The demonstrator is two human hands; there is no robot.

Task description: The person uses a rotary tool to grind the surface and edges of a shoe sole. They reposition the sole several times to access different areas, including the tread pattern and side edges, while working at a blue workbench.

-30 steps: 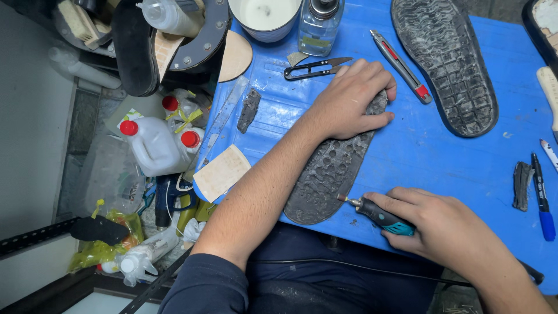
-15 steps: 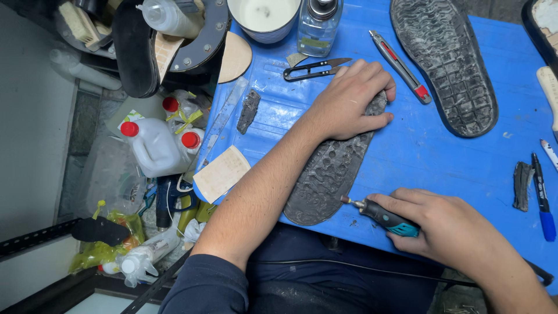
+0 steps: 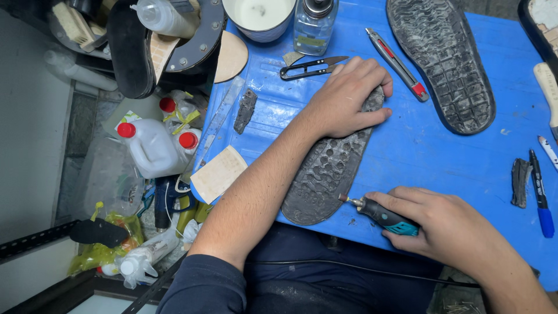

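Your left hand lies flat on the upper end of the dark shoe sole, fingers spread and pressed down on the rubber; it pins the sole and grips nothing. The sole rests tread-up on the blue work mat, near the mat's front edge, running diagonally from your left hand down toward your body.

Your right hand is curled around the rotary tool, a dark body with a teal grip, fingers wrapped fully about it. The tool's tip points at the lower right edge of the sole, just beside it; contact cannot be confirmed.

Relative to the sole:
- The black thread snips lie above it, just beyond your left fingertips.
- The utility knife with a red end lies upper right.
- The second sole lies farther right, well apart.
- The blue-capped marker lies at the mat's far right.
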